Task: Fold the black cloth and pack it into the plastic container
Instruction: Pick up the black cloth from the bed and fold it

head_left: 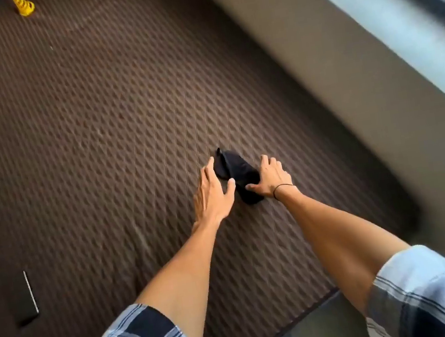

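A small black cloth (236, 167) lies bunched and partly folded on the brown ridged surface (100, 129), between my two hands. My left hand (213, 194) lies flat along the cloth's left edge, fingers extended and thumb touching the cloth. My right hand (271, 177), with a thin black band at the wrist, has its fingers bent over the cloth's right side and its thumb pressed on the cloth's lower part. No plastic container is in view.
A dark phone (25, 300) lies on the surface at the lower left. A yellow object (24, 6) sits at the far top left. A tan border strip (331, 71) runs along the right edge, beside a pale ledge (394, 12).
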